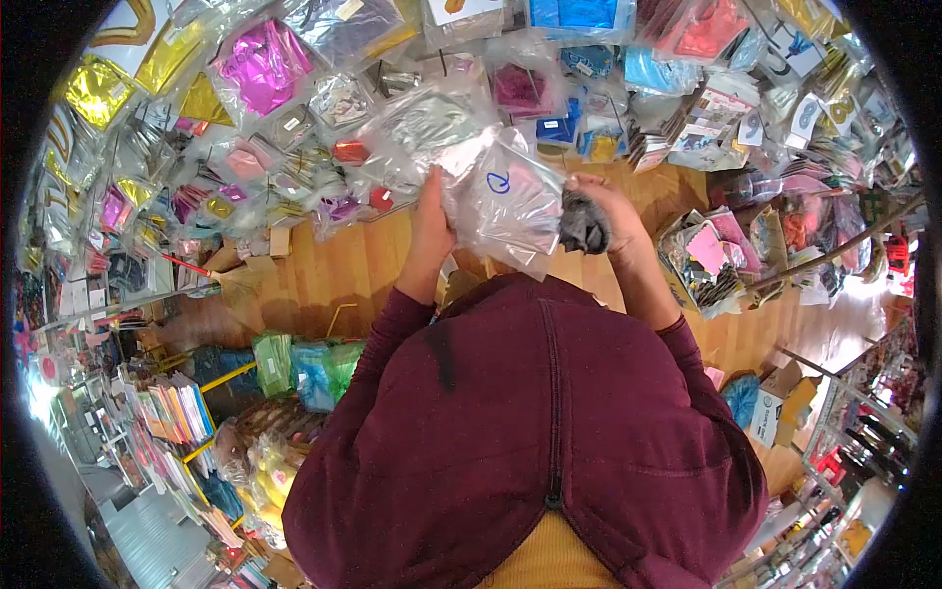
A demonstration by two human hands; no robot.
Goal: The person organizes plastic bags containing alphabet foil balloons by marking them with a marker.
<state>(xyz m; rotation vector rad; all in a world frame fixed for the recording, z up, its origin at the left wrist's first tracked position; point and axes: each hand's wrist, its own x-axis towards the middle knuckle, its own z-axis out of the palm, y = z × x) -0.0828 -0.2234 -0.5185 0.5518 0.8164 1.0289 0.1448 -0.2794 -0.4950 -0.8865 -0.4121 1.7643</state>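
Observation:
A clear plastic packet point(505, 201) with a blue letter Q written on it is in front of my chest. My left hand point(430, 224) holds its left side, fingers partly hidden behind the plastic. At the packet's right edge, my right hand point(613, 211) is closed round a crumpled dark grey cloth point(585, 224); its fingertips lie close to the packet. Just beyond, other clear packets with silvery contents point(429, 123) hang and overlap the held one.
Hanging packets, among them a magenta one point(263, 69) and a blue one point(574, 14), fill the far side. A box of cards point(721, 245) stands right on the wooden floor point(343, 265). A yellow-framed rack point(201, 412) is at lower left.

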